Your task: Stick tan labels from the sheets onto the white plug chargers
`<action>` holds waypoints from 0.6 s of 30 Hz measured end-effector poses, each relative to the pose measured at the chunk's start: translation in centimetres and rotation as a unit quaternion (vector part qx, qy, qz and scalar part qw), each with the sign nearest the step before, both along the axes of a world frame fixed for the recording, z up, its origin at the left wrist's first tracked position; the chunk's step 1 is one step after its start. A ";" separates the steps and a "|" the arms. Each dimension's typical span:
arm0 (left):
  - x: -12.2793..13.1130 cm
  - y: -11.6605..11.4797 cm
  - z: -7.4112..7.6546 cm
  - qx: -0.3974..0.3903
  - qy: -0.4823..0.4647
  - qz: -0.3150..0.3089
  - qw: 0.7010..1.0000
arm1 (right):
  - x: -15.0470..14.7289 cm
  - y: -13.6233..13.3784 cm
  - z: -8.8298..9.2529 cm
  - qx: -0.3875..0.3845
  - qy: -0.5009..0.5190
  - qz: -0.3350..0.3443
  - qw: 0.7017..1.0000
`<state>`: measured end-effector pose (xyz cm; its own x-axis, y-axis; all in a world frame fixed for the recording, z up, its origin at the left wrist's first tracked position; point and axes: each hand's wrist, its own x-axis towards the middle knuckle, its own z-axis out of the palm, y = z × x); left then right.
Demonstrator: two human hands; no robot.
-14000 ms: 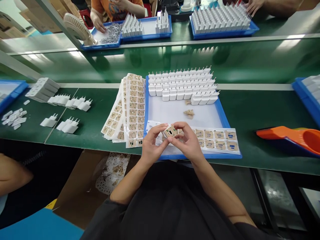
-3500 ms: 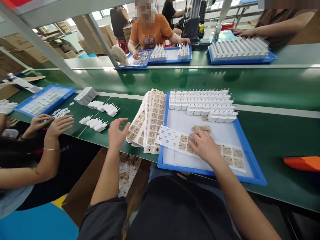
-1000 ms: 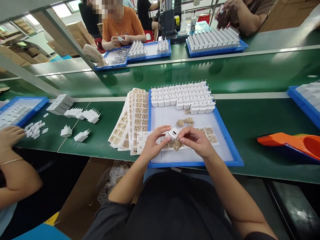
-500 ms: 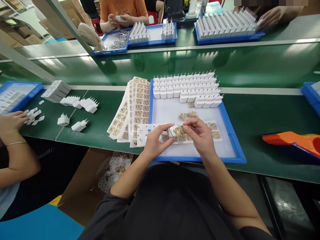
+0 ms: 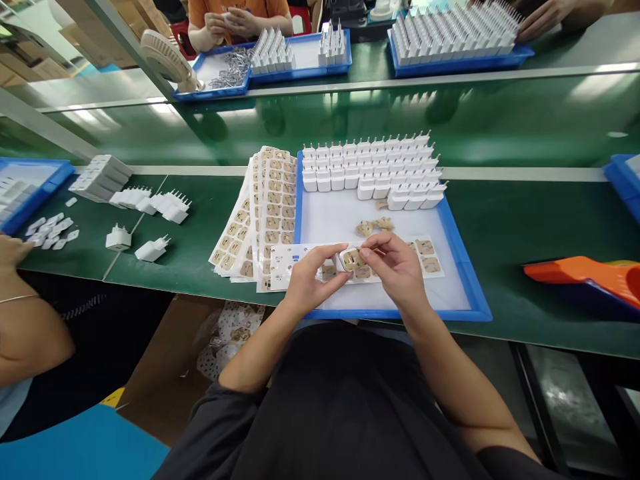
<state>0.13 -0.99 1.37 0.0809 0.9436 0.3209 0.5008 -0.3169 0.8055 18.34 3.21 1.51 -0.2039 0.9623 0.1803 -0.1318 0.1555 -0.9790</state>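
Note:
Above the front of a blue-rimmed tray (image 5: pixel 465 267), my left hand (image 5: pixel 313 277) grips a white charger (image 5: pixel 343 261) between thumb and fingers. A tan sticker (image 5: pixel 353 259) lies over the charger's face. My right hand (image 5: pixel 397 270) pinches the sticker's right edge. Beneath both hands a sheet of tan stickers (image 5: pixel 427 248) lies across the tray. Rows of white chargers (image 5: pixel 370 167) stand prongs up at the tray's back. Crumpled tan pieces (image 5: pixel 374 225) lie in the tray's middle.
Sticker sheets (image 5: pixel 273 213) are stacked left of the tray. Loose chargers (image 5: pixel 153 248) lie farther left, near a co-worker's hand (image 5: pixel 14 252). An orange and blue object (image 5: pixel 590 280) sits at right. Across the divider, people handle parts near a fan (image 5: pixel 167 60).
The sticker has moved left and now sits over the charger's face, with my right hand's fingertips closer to it. The whole view has shifted slightly.

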 end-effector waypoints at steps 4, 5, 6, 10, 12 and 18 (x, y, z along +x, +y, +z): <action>-0.1 0.1 -0.1 0.021 -0.001 -0.007 1.000 | 0.1 0.0 -0.1 0.004 -0.013 -0.003 1.000; -0.1 0.1 -0.2 0.028 -0.001 -0.009 1.000 | 0.0 0.0 -0.1 0.007 -0.015 -0.004 1.000; -0.1 0.1 -0.2 0.036 -0.001 -0.010 0.999 | 0.0 0.0 -0.1 0.010 -0.016 -0.004 1.000; -0.1 0.2 -0.4 0.066 0.001 -0.018 0.998 | -0.2 -0.2 -0.2 0.035 -0.022 -0.013 0.999; -0.1 0.2 -0.4 0.074 0.004 -0.019 0.997 | -0.3 -0.2 -0.3 0.049 -0.028 -0.020 0.998; -0.1 0.2 -0.3 0.083 0.013 -0.020 0.996 | -0.5 -0.3 -0.1 0.089 -0.071 -0.040 0.993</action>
<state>0.04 -0.76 1.05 0.1281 0.8736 0.4695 0.5042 -0.4650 0.7277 17.85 2.88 1.41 -0.1631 0.9322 0.3231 0.0260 0.3314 -0.9431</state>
